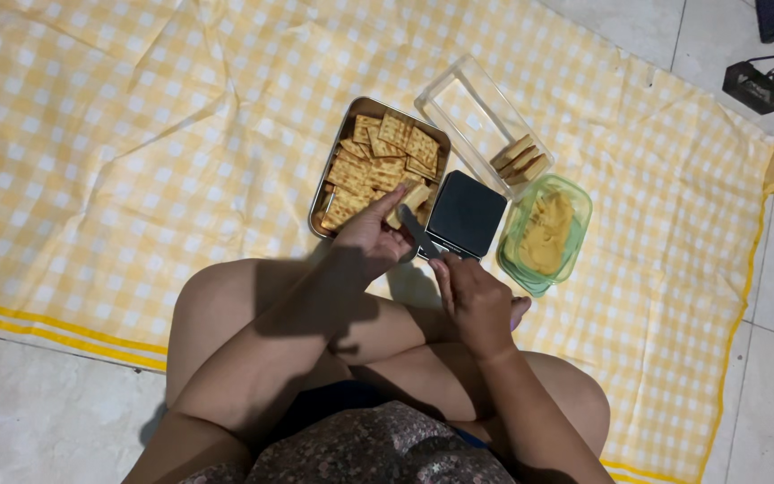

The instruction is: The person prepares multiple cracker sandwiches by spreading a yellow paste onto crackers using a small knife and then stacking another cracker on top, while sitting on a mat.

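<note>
A home floor: pale tiles (29,412) under a yellow checked cloth (136,161) spread picnic-style with food containers.

A pale tiled floor (38,421) carries everything here. Spread over most of it is a yellow-and-white checked cloth (136,161), creased in places, with a solid yellow band along its near edge and its right edge. Directly on the cloth lie a square metal tin (333,166) filled with square crackers, a clear rectangular plastic container (459,103) just beside it with a few crackers standing at one end, a small black digital scale (466,213) touching the tin's corner, and a green-tinted tub (575,202) of yellowish spread near the scale. Off the cloth, at the upper right, a dark wire stand (759,81) sits on the bare tiles.
</note>
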